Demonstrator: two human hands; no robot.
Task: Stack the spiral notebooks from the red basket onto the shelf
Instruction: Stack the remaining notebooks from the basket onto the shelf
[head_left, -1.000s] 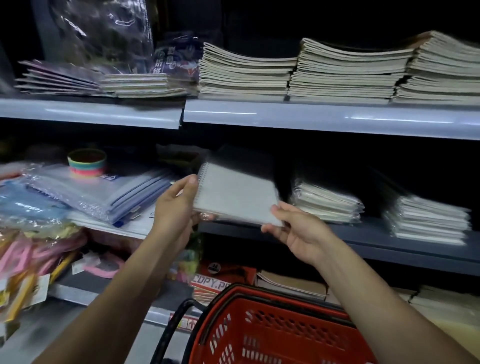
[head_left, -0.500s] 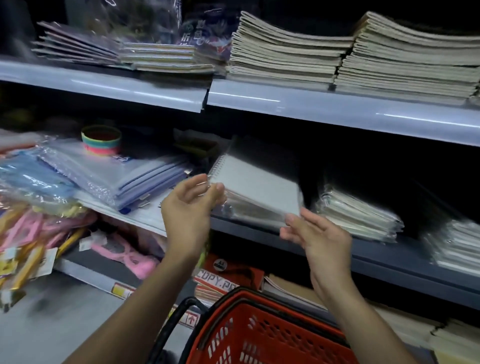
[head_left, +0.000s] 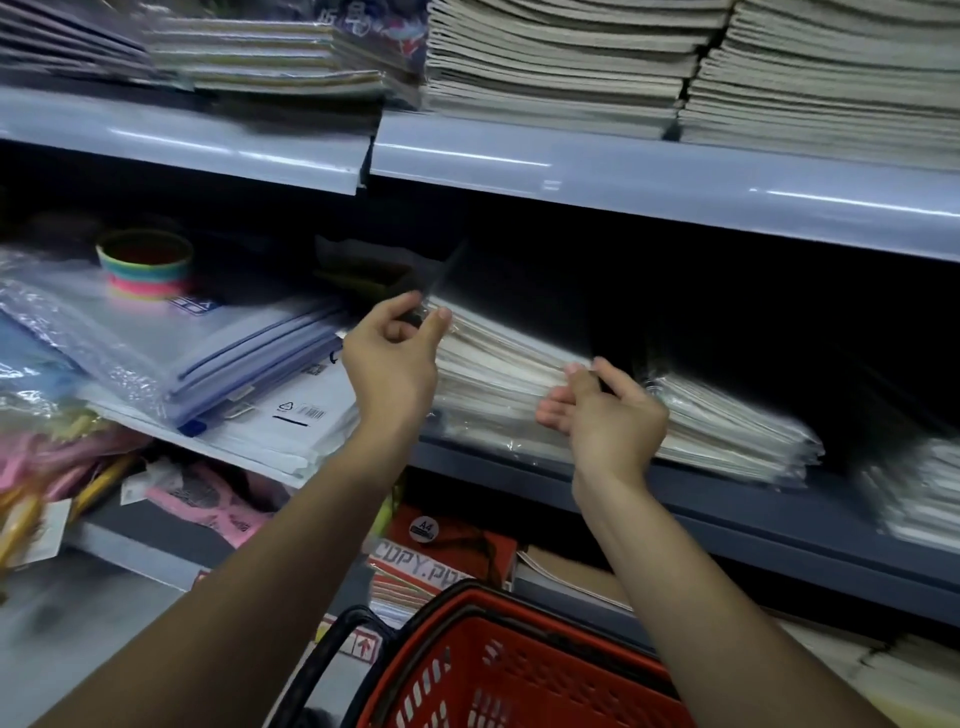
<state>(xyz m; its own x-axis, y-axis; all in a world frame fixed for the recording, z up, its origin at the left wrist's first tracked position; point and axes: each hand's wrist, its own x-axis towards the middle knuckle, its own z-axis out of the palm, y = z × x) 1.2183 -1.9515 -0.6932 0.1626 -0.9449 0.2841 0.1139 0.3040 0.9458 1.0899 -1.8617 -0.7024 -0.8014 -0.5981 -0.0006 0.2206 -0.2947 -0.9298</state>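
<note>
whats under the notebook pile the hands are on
The wrapped notebook pile lies directly on the grey middle shelf. Below that shelf sit a red copy paper pack and flat brown books. The shelf surface beneath the pile is covered.

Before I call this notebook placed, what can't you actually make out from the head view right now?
- Red plastic basket: contents cut off by the bottom edge.
- Plastic-wrapped stack of spiral notebooks: its back is lost in shadow.
- Left hand and right hand: blur hides whether fingers touch the stack.
</note>
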